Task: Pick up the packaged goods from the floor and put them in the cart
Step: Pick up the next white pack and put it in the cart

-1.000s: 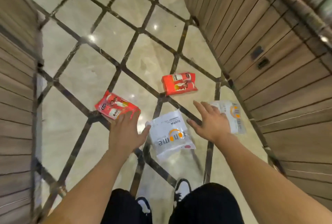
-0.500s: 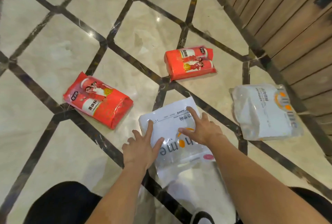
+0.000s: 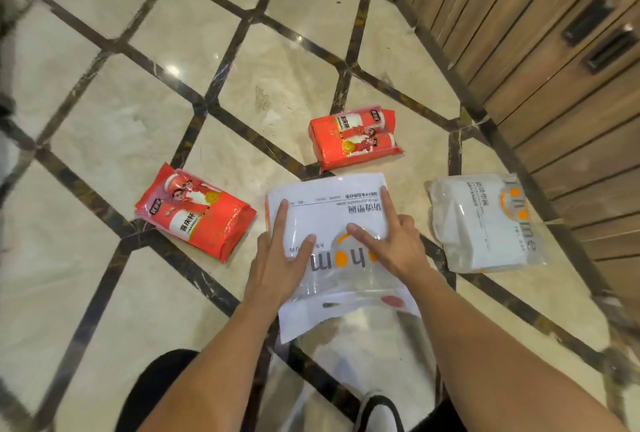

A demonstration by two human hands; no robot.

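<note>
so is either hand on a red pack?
No, both the left hand and right hand rest on the middle white package.

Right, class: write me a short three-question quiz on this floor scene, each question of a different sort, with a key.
1. True or false: both hands rest on the middle white package.
2. How many packages lie on the floor altogether?
3. Which package lies nearest the wooden panelling? A) the left red package B) the far red package C) the right white package

Key:
1. True: the left hand and right hand both lie flat on it.
2. Four: two red, two white.
3. C
</note>
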